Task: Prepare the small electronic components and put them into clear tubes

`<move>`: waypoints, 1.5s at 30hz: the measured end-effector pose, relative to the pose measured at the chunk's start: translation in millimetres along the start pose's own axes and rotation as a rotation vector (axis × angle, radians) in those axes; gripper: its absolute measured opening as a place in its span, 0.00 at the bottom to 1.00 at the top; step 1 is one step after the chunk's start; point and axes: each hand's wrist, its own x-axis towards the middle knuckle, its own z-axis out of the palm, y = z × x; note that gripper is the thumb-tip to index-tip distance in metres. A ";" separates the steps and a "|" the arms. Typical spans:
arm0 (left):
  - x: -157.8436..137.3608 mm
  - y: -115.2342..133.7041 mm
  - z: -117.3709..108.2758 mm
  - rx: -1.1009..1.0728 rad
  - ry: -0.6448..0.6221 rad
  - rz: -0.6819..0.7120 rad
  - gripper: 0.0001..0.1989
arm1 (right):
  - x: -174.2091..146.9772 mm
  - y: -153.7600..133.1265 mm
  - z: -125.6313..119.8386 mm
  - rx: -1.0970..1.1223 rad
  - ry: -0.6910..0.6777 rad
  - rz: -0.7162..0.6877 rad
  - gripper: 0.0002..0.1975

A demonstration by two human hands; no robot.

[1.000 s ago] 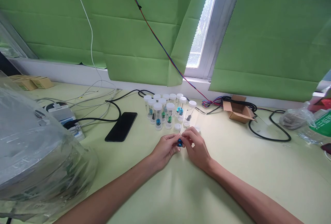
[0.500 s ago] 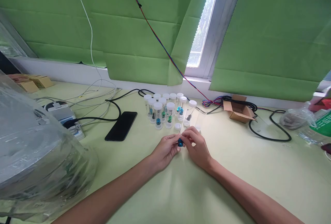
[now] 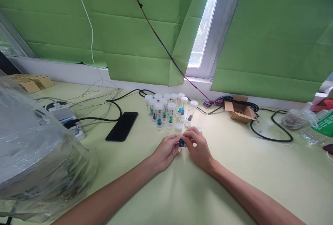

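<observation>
Both hands meet above the table just in front of a group of tubes. My left hand (image 3: 166, 151) is closed, its fingertips pinching a small needle with a shiny blue hub (image 3: 181, 143). From the other side my right hand (image 3: 197, 147) is also closed, thumb and fingers at the same needle. The thin shaft points away from me and is partly hidden by the fingers. Several clear tubes with white caps (image 3: 159, 115) stand upright beyond the hands, with blue, green or grey-hubbed pieces inside. A loose white cap (image 3: 178, 127) lies just past my fingertips.
A black phone (image 3: 121, 127) lies left of the tubes. Beside it is a power strip (image 3: 68, 122) with plugs and cables. A large plastic-wrapped object (image 3: 39, 155) fills the left side. An open cardboard box (image 3: 240, 114) and black cable (image 3: 282, 140) lie to the right.
</observation>
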 end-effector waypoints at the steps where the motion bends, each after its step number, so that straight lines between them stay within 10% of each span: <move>1: 0.0 0.5 0.2 -0.001 0.007 -0.001 0.06 | -0.2 -0.4 0.1 0.004 0.001 0.000 0.07; 12: 2.4 8.4 -1.9 0.035 0.076 0.019 0.07 | 5.0 16.9 -9.1 -0.315 0.179 0.051 0.10; 26: 4.0 8.2 -5.1 0.077 0.095 0.038 0.07 | 10.4 29.0 -12.0 -0.663 -0.204 0.200 0.21; 45: 4.8 6.5 -7.8 0.130 0.059 0.053 0.08 | 10.2 18.8 -12.2 -0.779 -0.232 0.233 0.13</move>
